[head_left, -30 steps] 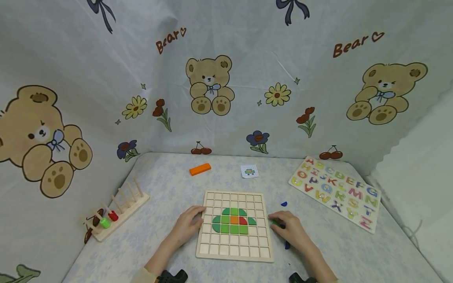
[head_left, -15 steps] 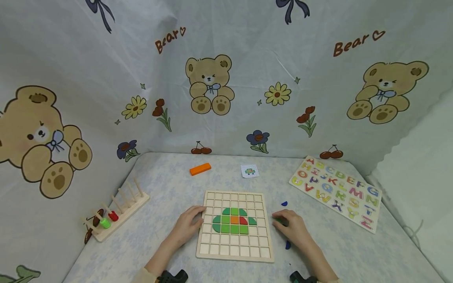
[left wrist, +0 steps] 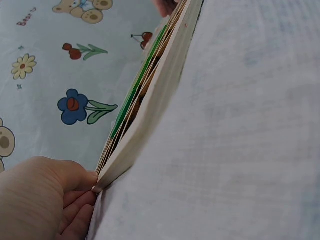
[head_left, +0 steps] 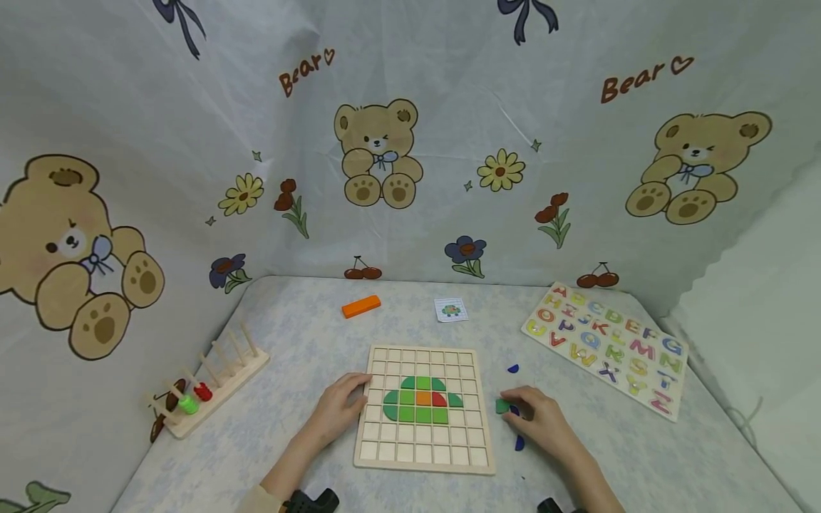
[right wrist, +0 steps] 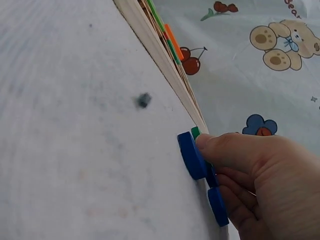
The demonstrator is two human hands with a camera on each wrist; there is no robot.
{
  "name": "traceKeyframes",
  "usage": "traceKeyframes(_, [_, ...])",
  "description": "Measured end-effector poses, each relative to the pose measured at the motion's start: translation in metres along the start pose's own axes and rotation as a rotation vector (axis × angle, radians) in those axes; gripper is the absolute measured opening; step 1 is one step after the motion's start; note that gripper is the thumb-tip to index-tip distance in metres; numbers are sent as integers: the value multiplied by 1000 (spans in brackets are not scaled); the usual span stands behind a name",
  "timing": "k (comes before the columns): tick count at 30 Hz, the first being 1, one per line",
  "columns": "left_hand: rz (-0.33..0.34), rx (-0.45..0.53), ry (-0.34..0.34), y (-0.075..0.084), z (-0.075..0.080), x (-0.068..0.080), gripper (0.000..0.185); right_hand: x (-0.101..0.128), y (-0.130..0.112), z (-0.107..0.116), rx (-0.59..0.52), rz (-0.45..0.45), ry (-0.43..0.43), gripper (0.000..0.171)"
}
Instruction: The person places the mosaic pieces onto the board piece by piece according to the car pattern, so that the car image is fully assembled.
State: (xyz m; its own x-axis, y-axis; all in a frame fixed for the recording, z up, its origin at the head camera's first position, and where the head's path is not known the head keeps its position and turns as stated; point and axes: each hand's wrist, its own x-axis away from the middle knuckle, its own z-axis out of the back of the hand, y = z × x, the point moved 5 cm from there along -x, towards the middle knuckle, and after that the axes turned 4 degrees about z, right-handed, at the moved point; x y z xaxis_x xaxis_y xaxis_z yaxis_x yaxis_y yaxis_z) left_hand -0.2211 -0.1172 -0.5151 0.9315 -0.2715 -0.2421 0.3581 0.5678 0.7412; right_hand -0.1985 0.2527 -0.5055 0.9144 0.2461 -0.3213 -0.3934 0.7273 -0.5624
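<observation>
A wooden grid board (head_left: pixel 423 456) lies on the table, with green, orange and red flat pieces set in its middle cells. My left hand (head_left: pixel 340 406) grips its left edge, the thumb on the rim in the left wrist view. To the right of the board, my right hand (head_left: pixel 539 417) pinches a small green piece (head_left: pixel 502 406) at its thumb and fingertips. A blue piece (head_left: pixel 514 411) lies between those fingers, partly covered. Another rounded blue piece (head_left: pixel 519 443) is just below the thumb. A third blue piece (head_left: pixel 513 368) lies farther back.
A printed pattern card (head_left: pixel 452 310) and an orange block (head_left: pixel 361 306) lie behind the board. At right is an alphabet board (head_left: pixel 609 349). A peg rack (head_left: pixel 221 392) with green and red beads stands at left. A bear-print cloth (head_left: pixel 385 242) hangs behind.
My right hand has shifted slightly right, away from the board, and the green piece now shows at its fingertips. The left hand stays on the board's edge.
</observation>
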Motion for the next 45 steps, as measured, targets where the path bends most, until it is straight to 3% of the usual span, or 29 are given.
traceKeyframes(16, [4, 6, -8, -1, 0, 0, 40, -7, -7, -9, -48, -50, -43, 30])
traceKeyframes(45, [1, -13, -6, -2, 0, 0, 40, -7, -6, -12, -83, 16, -14, 32])
